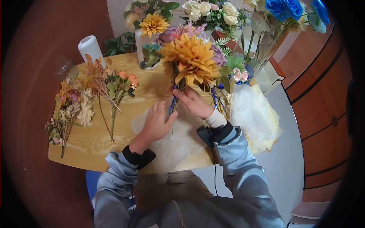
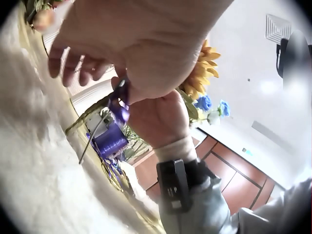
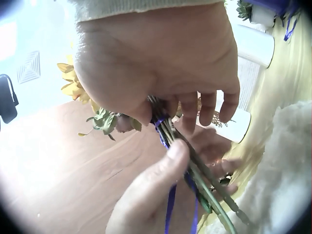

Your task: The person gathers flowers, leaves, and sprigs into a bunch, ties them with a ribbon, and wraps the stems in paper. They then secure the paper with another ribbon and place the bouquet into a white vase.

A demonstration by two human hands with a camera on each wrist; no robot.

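A bouquet with a large orange-yellow flower (image 1: pixel 190 57) and mauve blooms stands upright over the table. My right hand (image 1: pixel 193 103) grips its stems (image 3: pixel 197 170) just below the blooms. A blue-purple ribbon (image 3: pixel 170 207) is wound round the stems where they are held, and its tails hang down. Beside the lower stems is my left hand (image 1: pixel 156 121), fingers extended and thumb apart. In the right wrist view, the left thumb (image 3: pixel 178 151) overlaps the stems, with the left fingers behind them. A sheet of white wrapping paper (image 1: pixel 171 150) lies under the hands.
Loose flower sprays (image 1: pixel 112 102) lie at the table's left. A white vase (image 1: pixel 90 47) stands behind them. Stacked wrapping sheets (image 1: pixel 253 114) are at the right, and a purple ribbon spool (image 2: pixel 111 141) sits near the bouquet. Blue roses (image 1: pixel 285 9) in a clear vase rise at the back right.
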